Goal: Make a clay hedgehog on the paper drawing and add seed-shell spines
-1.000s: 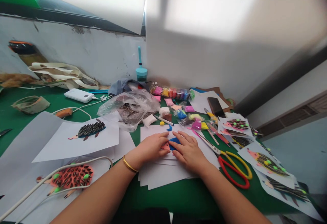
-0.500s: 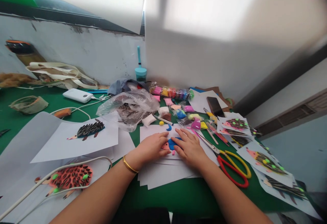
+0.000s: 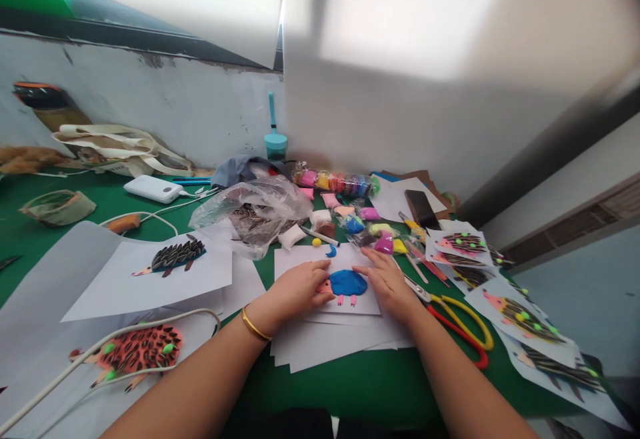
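Note:
On a sheet of white paper lies a flat clay hedgehog with a blue body, a pink face and pink feet. My left hand rests over the paper's left part, fingers stretched out at the hedgehog's face and hiding its snout. To the right of the blue body, my right hand lies with its fingers apart, holding nothing. A small blue clay crescent and a yellow clay ball sit just beyond the fingers.
Yellow-and-red-handled scissors lie beside my right wrist. A plastic bag of sunflower seeds and clay packets sit behind the paper. Seed-covered hedgehog pictures lie right, another left. A white cable crosses the left papers.
My right hand has moved right, off the blue clay body, uncovering it and a second pink foot. My left hand has stayed by the face.

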The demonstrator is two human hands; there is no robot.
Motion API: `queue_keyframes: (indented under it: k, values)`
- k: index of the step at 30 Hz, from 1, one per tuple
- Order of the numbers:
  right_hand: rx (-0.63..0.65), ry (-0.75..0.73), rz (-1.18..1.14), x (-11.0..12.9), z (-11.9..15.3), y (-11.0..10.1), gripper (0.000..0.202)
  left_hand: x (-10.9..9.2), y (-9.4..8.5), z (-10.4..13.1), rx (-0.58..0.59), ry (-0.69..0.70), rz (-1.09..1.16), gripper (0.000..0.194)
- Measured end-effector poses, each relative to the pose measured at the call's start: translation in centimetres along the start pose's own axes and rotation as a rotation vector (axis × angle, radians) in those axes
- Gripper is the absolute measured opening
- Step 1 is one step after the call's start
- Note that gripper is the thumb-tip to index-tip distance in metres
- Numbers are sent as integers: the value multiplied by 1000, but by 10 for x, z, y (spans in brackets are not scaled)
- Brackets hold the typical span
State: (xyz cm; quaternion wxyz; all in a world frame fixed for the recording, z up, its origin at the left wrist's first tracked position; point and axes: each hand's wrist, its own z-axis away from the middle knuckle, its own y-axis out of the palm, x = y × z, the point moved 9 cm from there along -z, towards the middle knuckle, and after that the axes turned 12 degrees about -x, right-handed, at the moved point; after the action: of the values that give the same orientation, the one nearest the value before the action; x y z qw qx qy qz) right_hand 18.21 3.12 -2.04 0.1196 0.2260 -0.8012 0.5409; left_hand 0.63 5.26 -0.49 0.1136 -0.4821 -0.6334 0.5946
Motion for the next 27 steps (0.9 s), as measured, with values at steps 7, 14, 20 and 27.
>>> queue_keyframes:
  k: [7, 14, 20, 27]
  values:
    - [62, 51, 46, -1, 0, 5, 50, 0, 1, 0, 12, -11, -16, 24]
    - [67, 7, 93, 7, 3, 1, 45, -1, -1, 0, 26, -19, -18, 25]
    - [58, 46, 133, 4, 5, -6, 43, -1, -1, 0, 27, -16, -20, 25]
    - [78, 68, 136, 0, 9, -9, 40, 1, 0, 0, 24, -27, -16, 25]
